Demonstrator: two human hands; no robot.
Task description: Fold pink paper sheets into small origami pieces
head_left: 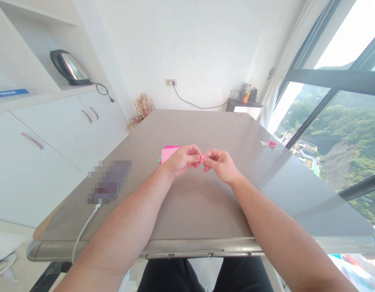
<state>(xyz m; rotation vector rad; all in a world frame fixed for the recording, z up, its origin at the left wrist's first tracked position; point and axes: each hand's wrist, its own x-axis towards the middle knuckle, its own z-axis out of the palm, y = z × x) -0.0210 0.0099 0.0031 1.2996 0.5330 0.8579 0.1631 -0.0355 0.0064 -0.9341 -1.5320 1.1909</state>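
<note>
Above the middle of the table, my left hand (187,158) and my right hand (219,163) meet fingertip to fingertip. Pinched between them is a small pink piece of paper (202,159), mostly covered by the fingers, so its exact shape cannot be made out. Both hands are closed on it, thumbs against forefingers. Just left of my left hand, partly behind it, lies a small stack of coloured paper sheets (169,154), light pink on top with darker pink and green edges showing.
A blurred-out device (110,182) with a white cable (85,225) lies at the left of the grey-brown table (202,211). Near the right edge sits a small red and white item (271,143). A kettle (72,69) stands on the left shelf; a low cabinet (245,107) holds bottles.
</note>
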